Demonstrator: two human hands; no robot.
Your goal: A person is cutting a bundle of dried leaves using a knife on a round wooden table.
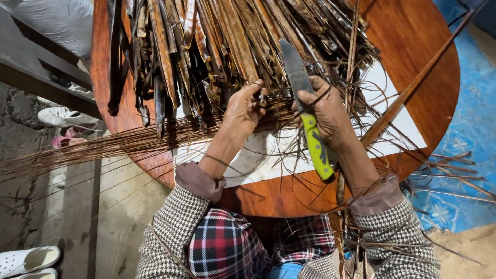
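Observation:
My right hand [326, 111] grips a knife [305, 98] with a lime-green handle, its grey blade pointing away from me over a heap of dry brown palm leaf strips [217, 46]. Just left of the blade, my left hand [244, 108] pinches one strip at the near edge of the heap. Thin leaf ribs [103, 147] lie in a bundle under my left forearm and stick out to the left past the table edge. Everything rests on a round reddish wooden table [413, 46] with a white sheet [268, 155] in front of me.
A long stick [413, 88] slants across the right side of the table. More dry strips [449, 175] hang off the right edge over a blue patterned floor. White shoes [67, 116] and sandals [26, 258] lie on the ground at left.

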